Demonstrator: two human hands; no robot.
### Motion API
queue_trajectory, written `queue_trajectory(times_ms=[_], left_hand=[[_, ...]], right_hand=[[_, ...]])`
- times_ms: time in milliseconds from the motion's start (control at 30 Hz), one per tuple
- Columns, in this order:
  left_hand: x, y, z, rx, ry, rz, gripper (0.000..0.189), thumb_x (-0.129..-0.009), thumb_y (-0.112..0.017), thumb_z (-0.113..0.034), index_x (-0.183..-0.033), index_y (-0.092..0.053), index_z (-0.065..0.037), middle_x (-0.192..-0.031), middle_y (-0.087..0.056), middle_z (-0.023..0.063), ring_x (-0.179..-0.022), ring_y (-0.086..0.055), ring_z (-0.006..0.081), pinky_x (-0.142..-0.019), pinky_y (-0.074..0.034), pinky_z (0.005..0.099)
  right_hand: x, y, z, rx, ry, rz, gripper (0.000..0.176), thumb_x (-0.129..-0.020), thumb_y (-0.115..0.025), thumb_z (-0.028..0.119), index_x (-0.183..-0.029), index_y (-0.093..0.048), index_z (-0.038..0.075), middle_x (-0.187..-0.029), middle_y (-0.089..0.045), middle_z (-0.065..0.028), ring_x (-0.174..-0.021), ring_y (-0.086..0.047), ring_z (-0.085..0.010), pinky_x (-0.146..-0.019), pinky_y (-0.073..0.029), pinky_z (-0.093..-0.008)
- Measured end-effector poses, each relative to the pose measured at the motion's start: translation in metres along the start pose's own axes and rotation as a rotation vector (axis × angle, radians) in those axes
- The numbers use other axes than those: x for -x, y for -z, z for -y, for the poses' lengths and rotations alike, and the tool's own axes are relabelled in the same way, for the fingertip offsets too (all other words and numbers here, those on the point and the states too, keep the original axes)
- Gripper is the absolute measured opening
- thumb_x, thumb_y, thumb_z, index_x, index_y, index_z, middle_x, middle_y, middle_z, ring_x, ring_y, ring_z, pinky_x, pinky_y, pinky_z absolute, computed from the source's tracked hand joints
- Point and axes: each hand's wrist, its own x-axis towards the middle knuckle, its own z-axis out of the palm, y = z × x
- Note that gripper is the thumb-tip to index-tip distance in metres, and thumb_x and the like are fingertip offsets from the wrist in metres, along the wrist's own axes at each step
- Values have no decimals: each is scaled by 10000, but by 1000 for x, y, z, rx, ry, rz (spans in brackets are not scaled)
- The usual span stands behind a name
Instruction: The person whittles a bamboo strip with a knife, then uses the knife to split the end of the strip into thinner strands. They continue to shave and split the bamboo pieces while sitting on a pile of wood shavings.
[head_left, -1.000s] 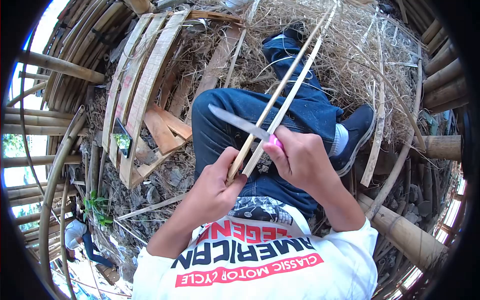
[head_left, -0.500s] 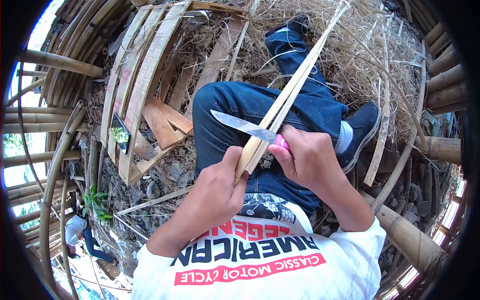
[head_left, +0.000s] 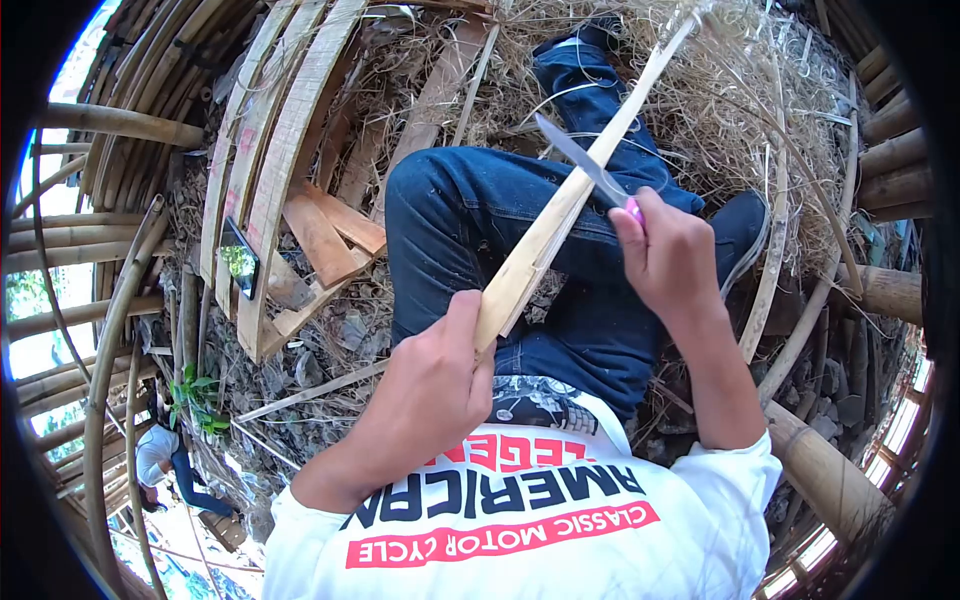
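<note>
My left hand (head_left: 432,375) is closed round the near end of a long, pale bamboo strip (head_left: 540,240), which slants up and right across my jeans. In my right hand (head_left: 668,255) is a knife (head_left: 585,160) with a pink handle, mostly covered by my fingers. Its blade lies across the strip about midway along, pointing up and left. Thin splinters stand along the strip's lower edge. The strip's far end reaches over the pile of shavings.
Wooden slats (head_left: 300,130) form a crate-like frame at the left, with a phone (head_left: 240,258) leaning on it. Dry shavings (head_left: 740,110) cover the ground ahead. Bamboo poles (head_left: 835,480) stand at both sides. Another person (head_left: 165,460) is at the lower left.
My right hand has moved the knife up and right along the strip, away from my left hand. The strip has turned slightly, showing a broader face. My left hand has barely moved.
</note>
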Motion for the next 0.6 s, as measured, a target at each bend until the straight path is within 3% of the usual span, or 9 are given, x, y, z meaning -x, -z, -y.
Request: queue_trajectory(times_ms=[100,167,200,367,467,533,600], left_hand=[[1,0,-2,-10,21,5,266,-869,-555,-28,-1110,-446,3,-741,-575,281,-720,-589,479,-611,-444,498],[-3,0,-3,8,-9,1,262,-869,-554,-26,-1107,-447,2,-739,-575,278,-719,-590,478,-611,-446,495],[-2,0,-3,22,-25,-1,258,-869,-552,-24,-1104,-447,0,-737,-576,276,-718,-590,476,-611,-447,492],[-4,-4,-3,43,-43,-14,253,-865,-552,-16,-1093,-446,0,-724,-570,262,-695,-592,467,-589,-446,473],[-2,-3,-1,42,-34,0,302,-837,-563,-7,-1111,-439,21,-736,-581,263,-683,-602,458,-588,-468,475],[2,-3,-1,15,-31,24,352,-812,-571,-1,-1132,-431,41,-755,-595,269,-684,-612,454,-596,-492,483],[5,-4,-3,31,-36,-28,256,-851,-562,-4,-1081,-448,-2,-681,-543,238,-648,-590,447,-551,-435,455]], right_hand=[[2,-2,6,-17,-7,17,376,-927,-577,355,-710,-513,55,-579,-568,-147,-500,-596,-318,-455,-454,-398],[5,3,28,-187,39,8,380,-921,-586,362,-712,-519,52,-570,-557,-140,-501,-594,-315,-456,-454,-390],[8,9,43,-196,90,105,365,-917,-593,353,-724,-533,49,-556,-545,-128,-501,-595,-312,-458,-458,-386],[10,2,32,-170,101,40,367,-917,-594,345,-710,-521,51,-549,-536,-136,-499,-589,-321,-448,-454,-384],[5,4,1,-107,-53,-10,375,-927,-581,342,-707,-514,46,-559,-539,-167,-498,-587,-333,-448,-443,-399],[11,6,9,-142,-35,-10,369,-930,-580,337,-718,-523,40,-564,-540,-165,-499,-586,-335,-452,-443,-396],[14,10,22,-196,92,8,354,-932,-577,330,-740,-537,36,-578,-553,-156,-509,-590,-333,-453,-446,-385]])
